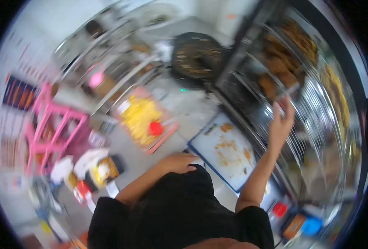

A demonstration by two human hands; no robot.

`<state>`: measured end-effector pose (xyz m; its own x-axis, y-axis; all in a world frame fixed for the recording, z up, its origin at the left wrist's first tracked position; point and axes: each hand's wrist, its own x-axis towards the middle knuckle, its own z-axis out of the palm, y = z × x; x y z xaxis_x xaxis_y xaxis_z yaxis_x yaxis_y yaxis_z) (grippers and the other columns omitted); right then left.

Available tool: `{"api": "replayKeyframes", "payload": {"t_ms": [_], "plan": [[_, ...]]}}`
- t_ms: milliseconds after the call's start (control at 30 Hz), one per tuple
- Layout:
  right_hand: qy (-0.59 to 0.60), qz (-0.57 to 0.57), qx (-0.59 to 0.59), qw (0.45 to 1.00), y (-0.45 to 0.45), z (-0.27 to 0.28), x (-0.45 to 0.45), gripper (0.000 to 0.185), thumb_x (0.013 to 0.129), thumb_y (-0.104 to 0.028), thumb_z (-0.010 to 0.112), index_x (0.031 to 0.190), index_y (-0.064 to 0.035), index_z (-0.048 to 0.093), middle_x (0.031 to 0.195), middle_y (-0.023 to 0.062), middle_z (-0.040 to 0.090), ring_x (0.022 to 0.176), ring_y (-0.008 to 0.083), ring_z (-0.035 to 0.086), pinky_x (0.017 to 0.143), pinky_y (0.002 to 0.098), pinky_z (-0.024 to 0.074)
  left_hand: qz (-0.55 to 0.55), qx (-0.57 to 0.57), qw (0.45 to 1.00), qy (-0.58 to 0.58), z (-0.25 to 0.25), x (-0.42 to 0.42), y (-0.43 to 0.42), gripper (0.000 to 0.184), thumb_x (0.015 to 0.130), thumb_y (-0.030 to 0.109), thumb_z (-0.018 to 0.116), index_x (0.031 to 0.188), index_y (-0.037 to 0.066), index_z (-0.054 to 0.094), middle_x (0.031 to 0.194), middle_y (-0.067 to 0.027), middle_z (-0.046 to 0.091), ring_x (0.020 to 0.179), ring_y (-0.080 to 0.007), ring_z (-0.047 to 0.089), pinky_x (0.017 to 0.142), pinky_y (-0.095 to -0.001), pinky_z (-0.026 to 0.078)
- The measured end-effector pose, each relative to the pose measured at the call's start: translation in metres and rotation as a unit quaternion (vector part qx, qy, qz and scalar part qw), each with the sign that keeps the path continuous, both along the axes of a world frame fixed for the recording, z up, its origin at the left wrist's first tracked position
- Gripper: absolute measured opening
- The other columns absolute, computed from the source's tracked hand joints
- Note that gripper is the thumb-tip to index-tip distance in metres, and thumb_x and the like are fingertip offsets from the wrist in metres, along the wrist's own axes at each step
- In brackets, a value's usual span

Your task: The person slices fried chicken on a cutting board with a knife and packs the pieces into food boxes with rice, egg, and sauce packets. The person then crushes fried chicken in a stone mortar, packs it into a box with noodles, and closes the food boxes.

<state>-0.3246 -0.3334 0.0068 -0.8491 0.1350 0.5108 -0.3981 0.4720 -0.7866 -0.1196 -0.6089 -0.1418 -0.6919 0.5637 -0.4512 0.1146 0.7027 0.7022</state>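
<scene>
My right hand (283,118) reaches into the glass display cabinet (250,139) on the right, over its wire racks. Its fingers are stretched out, thumb and forefinger apart, just below browned fried pieces (269,87). A pale, blurred bit lies by the fingertips, and I cannot tell whether they touch it. Close to my body, my left hand (179,162) is curled beside the near left edge of a white cutting board (221,159) with a dark blue rim. Something white (199,162) shows at its fingers, too blurred to name. Brown crumbs are scattered on the board.
A pinkish tray (173,128) of yellow pieces with a red round item stands left of the board. Behind are a dark round pan (196,56) and a metal rack (121,85). A pink plastic rack (51,124) is at far left; a red-lidded container (279,210) sits lower right.
</scene>
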Motion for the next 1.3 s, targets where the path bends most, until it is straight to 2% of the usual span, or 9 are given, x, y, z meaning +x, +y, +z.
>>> {"api": "replayKeyframes", "payload": {"t_ms": [133, 367, 467, 567, 633, 700, 867, 1100, 1300], "plan": [[-0.059, 0.109, 0.017, 0.992, -0.039, -0.015, -0.048, 0.056, 0.101, -0.023, 0.065, 0.152, -0.0077, 0.047, 0.134, 0.0154, 0.061, 0.118, 0.0246, 0.062, 0.099, 0.0385, 0.0532, 0.111, -0.021, 0.992, 0.049, -0.003, 0.039, -0.013, 0.061, 0.096, 0.043, 0.063, 0.144, 0.008, 0.051, 0.134, -0.0212, 0.060, 0.123, -0.0393, 0.058, 0.104, -0.0508, 0.046], [-0.072, 0.183, 0.063, 0.978, -0.112, -0.015, -0.122, 0.083, 0.097, -0.037, 0.071, 0.158, 0.0012, 0.030, 0.147, 0.0259, 0.048, 0.114, 0.0326, 0.066, 0.085, 0.0411, 0.0637, 0.327, -0.035, 0.944, 0.034, -0.006, 0.127, -0.054, 0.058, 0.096, 0.042, 0.064, 0.142, 0.009, 0.052, 0.123, -0.0196, 0.064, 0.116, -0.0391, 0.062, 0.097, -0.0527, 0.050], [-0.095, 0.093, 0.130, 0.983, -0.137, -0.002, -0.109, 0.092, 0.094, -0.042, 0.073, 0.160, -0.0007, 0.023, 0.151, 0.0301, 0.042, 0.110, 0.0394, 0.068, 0.083, 0.0420, 0.0666, 0.409, 0.015, 0.912, 0.032, -0.010, 0.165, -0.067, 0.057, 0.096, 0.041, 0.064, 0.141, 0.009, 0.053, 0.124, -0.0199, 0.064, 0.117, -0.0391, 0.062, 0.097, -0.0524, 0.050], [-0.054, 0.059, 0.113, 0.990, -0.151, -0.012, -0.104, 0.084, 0.094, -0.041, 0.073, 0.158, -0.0065, 0.031, 0.147, 0.0252, 0.046, 0.116, 0.0371, 0.065, 0.086, 0.0408, 0.0670, 0.462, 0.088, 0.880, 0.068, -0.018, 0.209, -0.087, 0.054, 0.097, 0.038, 0.064, 0.140, 0.009, 0.054, 0.126, -0.0195, 0.063, 0.117, -0.0386, 0.062, 0.098, -0.0514, 0.050], [0.028, 0.069, 0.129, 0.989, -0.198, -0.003, -0.027, 0.073, 0.095, -0.034, 0.073, 0.152, -0.0045, 0.040, 0.138, 0.0199, 0.056, 0.114, 0.0333, 0.064, 0.084, 0.0387, 0.0654, 0.504, 0.133, 0.843, 0.130, -0.018, 0.246, -0.111, 0.051, 0.097, 0.036, 0.064, 0.139, 0.009, 0.055, 0.124, -0.0193, 0.063, 0.115, -0.0372, 0.062, 0.097, -0.0498, 0.050], [-0.015, 0.277, 0.059, 0.959, -0.251, -0.017, 0.052, 0.058, 0.096, -0.022, 0.069, 0.147, -0.0035, 0.047, 0.134, 0.0164, 0.060, 0.109, 0.0282, 0.063, 0.082, 0.0350, 0.0598, 0.560, 0.174, 0.796, 0.149, -0.016, 0.315, -0.135, 0.047, 0.097, 0.033, 0.065, 0.137, 0.009, 0.057, 0.121, -0.0187, 0.064, 0.112, -0.0357, 0.063, 0.096, -0.0479, 0.051], [-0.158, 0.397, 0.069, 0.901, -0.383, -0.005, 0.303, 0.041, 0.098, -0.010, 0.059, 0.138, -0.0017, 0.055, 0.130, 0.0137, 0.063, 0.108, 0.0191, 0.062, 0.086, 0.0320, 0.0519, 0.665, 0.288, 0.686, 0.067, 0.007, 0.455, -0.184, 0.037, 0.094, 0.024, 0.069, 0.127, 0.007, 0.064, 0.110, -0.0154, 0.067, 0.105, -0.0321, 0.065, 0.091, -0.0426, 0.053], [-0.264, 0.662, 0.220, 0.666, -0.483, -0.079, 0.512, 0.034, 0.099, -0.011, 0.062, 0.132, -0.0043, 0.061, 0.114, 0.0102, 0.068, 0.095, 0.0157, 0.064, 0.084, 0.0296, 0.0524, 0.816, -0.051, 0.508, 0.271, -0.064, 0.628, -0.222, 0.024, 0.082, 0.010, 0.076, 0.103, 0.006, 0.067, 0.101, -0.0132, 0.064, 0.093, -0.0317, 0.061, 0.082, -0.0419, 0.050], [-0.406, 0.543, 0.312, 0.665, -0.502, -0.150, 0.561, 0.020, 0.100, -0.015, 0.062, 0.117, -0.0052, 0.066, 0.082, 0.0070, 0.066, 0.063, 0.0115, 0.061, 0.058, 0.0270, 0.0500, 0.782, -0.155, 0.540, 0.270, -0.084, 0.693, -0.254, 0.021, 0.079, 0.008, 0.075, 0.098, 0.006, 0.066, 0.098, -0.0109, 0.060, 0.097, -0.0324, 0.057, 0.086, -0.0428, 0.046]]}}
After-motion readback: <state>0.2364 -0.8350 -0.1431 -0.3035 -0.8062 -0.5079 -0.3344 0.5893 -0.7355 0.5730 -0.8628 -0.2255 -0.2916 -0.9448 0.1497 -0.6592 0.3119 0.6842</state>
